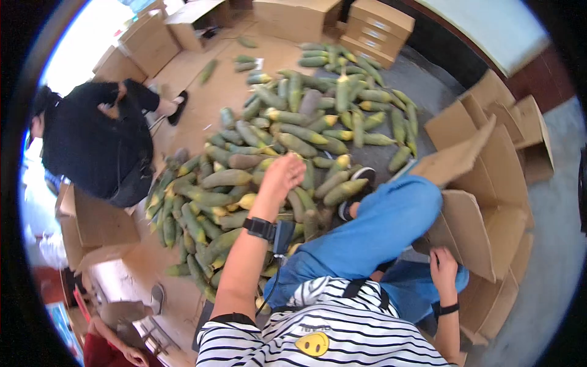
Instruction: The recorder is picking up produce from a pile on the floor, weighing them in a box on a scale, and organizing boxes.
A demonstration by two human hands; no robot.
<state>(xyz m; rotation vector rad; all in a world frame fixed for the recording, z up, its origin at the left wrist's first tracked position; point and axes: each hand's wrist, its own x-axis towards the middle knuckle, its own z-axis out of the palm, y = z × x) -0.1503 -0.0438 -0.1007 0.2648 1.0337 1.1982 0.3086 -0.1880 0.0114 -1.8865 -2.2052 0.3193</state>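
Note:
My left hand [284, 173], with a dark band and a small device at its wrist, is over a large heap of long green vegetables [224, 179]. Its fingers are curled near a yellowish vegetable tip; whether they grip it is hidden. Many of the vegetables have yellow ends, and a few are brownish or purplish. My right hand [444, 268], with a black wristband, rests by my jeans-clad leg beside an open cardboard box [486, 202]. It holds nothing, its fingers slightly bent and apart. My shoe [363, 175] stands at the right edge of the heap.
Open cardboard boxes [532, 133] stand on the right, closed and stacked cartons [376, 27] at the far side. A person in black [96, 142] bends at the left beside another box [103, 220]. A second person's hand [135, 355] shows at lower left. A few vegetables [208, 71] lie apart on cardboard flooring.

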